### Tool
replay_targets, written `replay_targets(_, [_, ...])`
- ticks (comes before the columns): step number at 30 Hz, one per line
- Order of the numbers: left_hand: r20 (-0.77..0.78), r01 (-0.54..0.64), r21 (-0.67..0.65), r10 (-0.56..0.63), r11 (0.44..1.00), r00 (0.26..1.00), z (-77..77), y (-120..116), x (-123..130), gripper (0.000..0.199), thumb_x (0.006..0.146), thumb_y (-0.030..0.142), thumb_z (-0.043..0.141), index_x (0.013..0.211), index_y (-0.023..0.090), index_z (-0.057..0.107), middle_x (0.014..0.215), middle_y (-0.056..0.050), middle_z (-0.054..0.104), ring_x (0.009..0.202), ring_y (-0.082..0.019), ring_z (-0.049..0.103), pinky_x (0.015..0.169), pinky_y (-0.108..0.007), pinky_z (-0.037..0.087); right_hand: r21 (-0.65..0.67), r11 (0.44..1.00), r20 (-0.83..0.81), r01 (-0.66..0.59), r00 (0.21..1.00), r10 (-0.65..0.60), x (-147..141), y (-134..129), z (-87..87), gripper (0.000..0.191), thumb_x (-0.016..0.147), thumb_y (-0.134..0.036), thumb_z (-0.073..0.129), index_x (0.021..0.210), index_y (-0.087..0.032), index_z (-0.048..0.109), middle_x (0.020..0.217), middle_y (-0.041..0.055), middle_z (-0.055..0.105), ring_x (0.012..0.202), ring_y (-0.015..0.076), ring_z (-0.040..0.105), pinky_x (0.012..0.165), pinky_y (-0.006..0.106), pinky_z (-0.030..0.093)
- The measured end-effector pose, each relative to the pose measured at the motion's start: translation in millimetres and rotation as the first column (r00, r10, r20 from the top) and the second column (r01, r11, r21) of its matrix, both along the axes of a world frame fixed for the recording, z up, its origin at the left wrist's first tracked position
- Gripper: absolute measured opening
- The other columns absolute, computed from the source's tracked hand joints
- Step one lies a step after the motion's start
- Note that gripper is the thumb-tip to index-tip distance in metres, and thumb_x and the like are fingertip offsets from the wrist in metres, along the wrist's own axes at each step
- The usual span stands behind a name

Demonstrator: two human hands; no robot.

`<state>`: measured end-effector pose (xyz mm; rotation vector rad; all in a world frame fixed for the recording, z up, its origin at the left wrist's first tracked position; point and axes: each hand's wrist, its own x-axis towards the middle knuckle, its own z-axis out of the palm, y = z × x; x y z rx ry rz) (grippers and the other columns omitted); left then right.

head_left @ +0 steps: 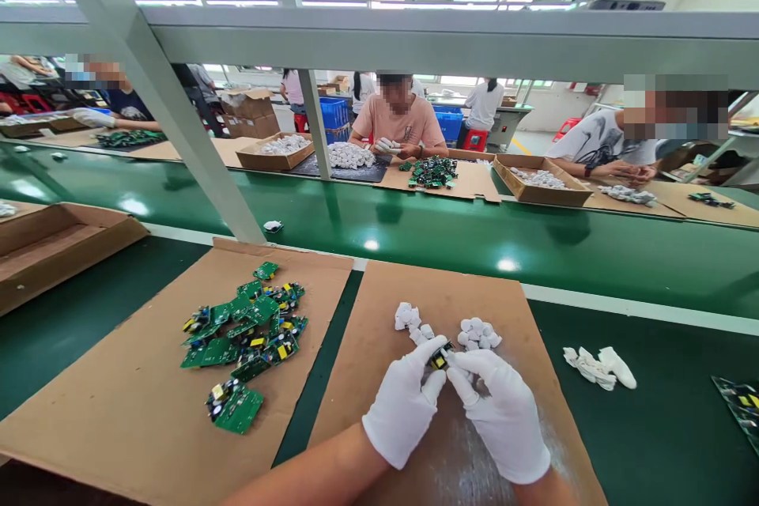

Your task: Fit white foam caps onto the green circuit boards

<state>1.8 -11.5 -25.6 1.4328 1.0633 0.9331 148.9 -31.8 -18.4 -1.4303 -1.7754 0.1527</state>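
Note:
My left hand point(406, 399), in a white glove, pinches a small circuit board point(439, 360) with a yellow component between thumb and fingers. Close against the board's right side is my right hand point(504, 411), also gloved, its thumb and fingertips closed together. Whatever those fingertips hold is too small or hidden to make out. Just beyond the hands, a heap of small white rounded pieces point(477, 334) and a looser cluster of white pieces point(408, 317) lie on a brown cardboard sheet point(379, 292). To the left, green circuit boards point(252, 320) are piled on another cardboard sheet point(130, 379).
Crumpled white cloth or gloves point(598, 368) lie at right, near more boards point(741, 403). A cardboard tray point(59, 245) stands at left. A slanted metal post point(160, 87) rises before the green conveyor belt point(403, 233). Several people work across it, including a person point(400, 122) opposite.

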Motion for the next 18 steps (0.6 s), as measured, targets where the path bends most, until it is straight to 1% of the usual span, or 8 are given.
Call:
replay_targets(2, [-0.016,0.006,-0.004,-0.006,1.0,1.0,0.3,-2.1,1.2,0.042,0.079,0.029,0.054,0.12,0.024,0.054,0.109,-0.007,0.063,0.097,-0.024,0.057,0.093,-0.037,0.039,0.004,1.0,0.029,0.018,0.999,-0.018,-0.1,2.7,0.3,0.01,0.08,-0.025,0.055,0.078,-0.023,0.064,0.081,0.0048,0.063,0.072,0.0174,0.061,0.064,0.029,0.049])
replay_targets(4, [0.1,0.02,-0.065,-0.014,0.998,0.995,0.2,-1.4,2.9,0.043,0.077,0.03,0.058,0.119,0.022,0.055,0.11,-0.008,0.063,0.098,-0.023,0.057,0.093,-0.035,0.04,0.015,1.0,0.039,0.004,0.999,-0.004,2.1,5.5,0.3,0.011,0.08,-0.026,0.055,0.077,-0.023,0.065,0.086,0.0058,0.061,0.076,0.0184,0.061,0.067,0.03,0.05])
replay_targets(7, [0.38,0.084,-0.226,0.009,0.971,0.925,2.3,3.6,4.2,0.049,0.073,0.03,0.062,0.12,0.019,0.052,0.117,-0.01,0.058,0.1,-0.022,0.055,0.088,-0.034,0.044,0.018,0.993,0.035,-0.114,0.993,0.113,6.7,7.6,-1.3,0.021,0.08,-0.03,0.056,0.097,-0.024,0.065,0.102,0.0078,0.062,0.093,0.0225,0.06,0.079,0.034,0.051])
replay_targets(9, [0.483,0.154,-0.312,0.017,0.938,0.875,6.9,6.6,3.9,0.054,0.072,0.032,0.064,0.122,0.019,0.049,0.119,-0.011,0.055,0.099,-0.023,0.056,0.08,-0.033,0.048,0.027,0.989,0.044,-0.148,0.988,0.147,7.7,7.8,-3.7,0.027,0.082,-0.028,0.054,0.107,-0.024,0.062,0.109,0.0082,0.061,0.101,0.0231,0.058,0.086,0.036,0.049])
replay_targets(12, [0.526,0.24,-0.338,-0.029,0.91,0.85,15.7,7.3,3.8,0.051,0.071,0.035,0.064,0.118,0.019,0.053,0.113,-0.011,0.057,0.093,-0.022,0.057,0.072,-0.032,0.05,0.113,0.99,0.098,-0.089,0.992,0.078,4.9,8.1,-7.7,0.026,0.081,-0.02,0.053,0.104,-0.026,0.065,0.105,0.0071,0.064,0.095,0.021,0.06,0.083,0.035,0.051])
replay_targets(15, [0.521,0.243,-0.321,-0.043,0.915,0.852,20.8,5.7,5.3,0.046,0.069,0.037,0.066,0.109,0.016,0.058,0.101,-0.009,0.061,0.085,-0.02,0.057,0.07,-0.03,0.049,0.177,0.982,0.157,-0.068,0.987,0.039,1.5,8.1,-8.7,0.027,0.079,-0.019,0.055,0.101,-0.028,0.066,0.104,0.0066,0.065,0.097,0.0224,0.059,0.083,0.038,0.051])
replay_targets(16, [0.512,0.228,-0.325,-0.031,0.918,0.858,21.1,5.4,5.8,0.044,0.067,0.036,0.068,0.105,0.015,0.059,0.095,-0.009,0.062,0.082,-0.018,0.057,0.069,-0.029,0.048,0.17,0.983,0.166,-0.07,0.985,0.042,1.0,7.8,-8.1,0.027,0.079,-0.02,0.055,0.102,-0.028,0.066,0.107,0.0067,0.064,0.1,0.0233,0.058,0.084,0.039,0.05])
replay_targets(18, [0.506,0.219,-0.354,-0.011,0.909,0.862,20.2,5.8,6.3,0.037,0.065,0.035,0.07,0.094,0.013,0.062,0.083,-0.006,0.062,0.074,-0.015,0.057,0.066,-0.025,0.046,0.096,0.986,0.157,-0.136,0.98,0.12,1.4,6.8,-6.1,0.032,0.079,-0.025,0.056,0.11,-0.027,0.062,0.117,0.0076,0.06,0.109,0.0253,0.054,0.089,0.041,0.047])
